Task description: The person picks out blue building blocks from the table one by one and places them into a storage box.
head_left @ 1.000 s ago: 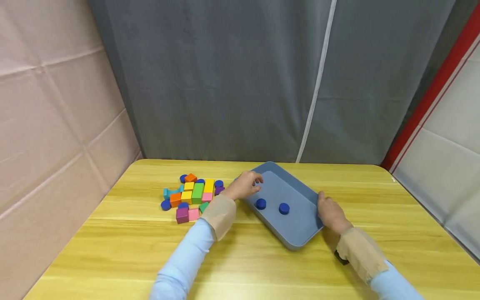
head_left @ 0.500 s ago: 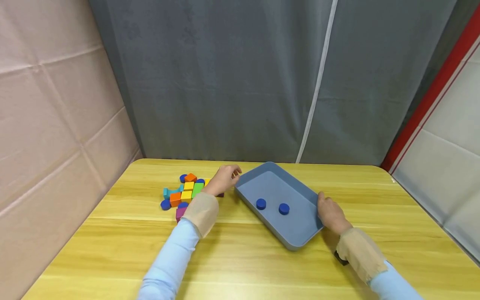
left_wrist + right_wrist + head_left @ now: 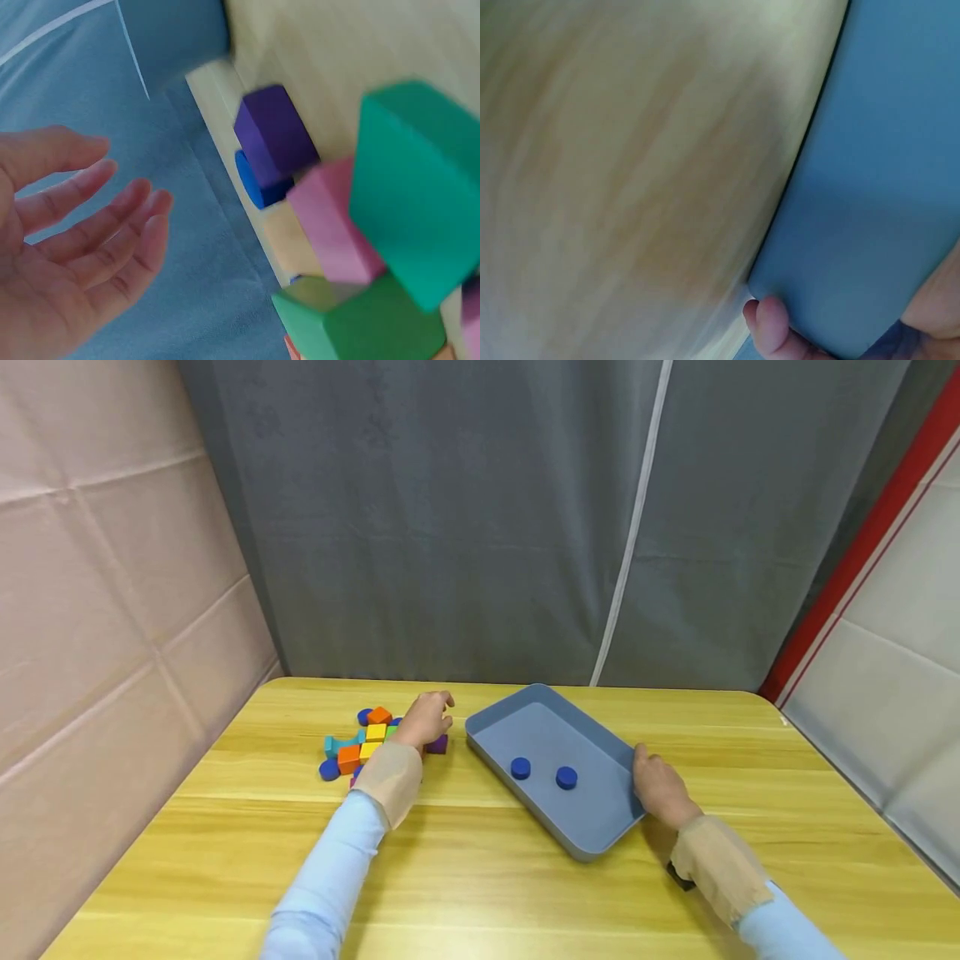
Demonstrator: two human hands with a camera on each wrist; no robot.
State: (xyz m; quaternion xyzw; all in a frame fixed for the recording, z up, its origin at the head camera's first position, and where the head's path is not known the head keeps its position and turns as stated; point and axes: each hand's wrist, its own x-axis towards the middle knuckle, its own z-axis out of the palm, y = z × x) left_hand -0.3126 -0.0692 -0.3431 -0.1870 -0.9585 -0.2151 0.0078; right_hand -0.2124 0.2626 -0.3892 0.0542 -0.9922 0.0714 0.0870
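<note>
My left hand (image 3: 423, 720) hovers over the right part of a cluster of coloured blocks, fingers loosely bent and nothing between them. In the left wrist view a purple block (image 3: 274, 139), a blue disc (image 3: 259, 184), a pink block (image 3: 334, 217), a teal block (image 3: 416, 187) and a green block (image 3: 375, 322) lie beside that hand. The grey-blue tray (image 3: 570, 727) sits at an angle on the table, and my right hand (image 3: 662, 789) grips its right side. Inside it are two blue discs, one on the left (image 3: 521, 768) and one on the right (image 3: 566, 777).
Other blocks spread left of my left hand, among them an orange block (image 3: 349, 758), a yellow block (image 3: 376, 732) and a light-blue curved block (image 3: 345, 743). A grey curtain (image 3: 450, 527) hangs behind the wooden table (image 3: 465, 893).
My left hand has moved left, from above the tray's left edge to over the blocks. The right hand keeps its hold on the tray, and both discs stay in place inside.
</note>
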